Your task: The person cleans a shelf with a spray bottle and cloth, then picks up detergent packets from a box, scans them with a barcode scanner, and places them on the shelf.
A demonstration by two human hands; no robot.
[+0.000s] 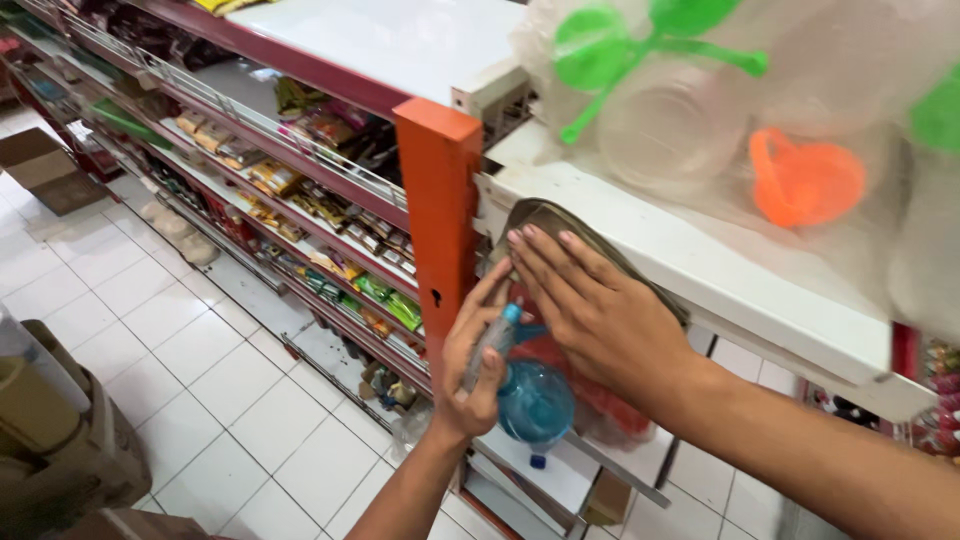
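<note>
Wiping looks to be the step in hand, judging by how your hands sit at the end of the shelf. Starting at the left, you have white floor tiles and brown cardboard boxes, then long rows of glossy snack packets behind thin wire rails. Next comes the orange upright post, flat-faced and painted, standing just beside your left hand. That hand's grip is closed around the neck of a spray bottle, a clear blue plastic one with a rounded belly, hanging head-up and slightly tilted, just below the shelf edge. Moving right, your right hand lies flat with fingers spread, not clenched, pressing a grey-brown cloth against the white shelf edge; the cloth looks soft and folded, the shelf smooth, hard metal. I judge the next move calls for steady pressure along that edge while keeping the bottle clear of the post. Farther right, above the shelf, sit clear plastic jugs wrapped in thin film, with green lids and an orange lid, all rounded and glossy, though blurred.
</note>
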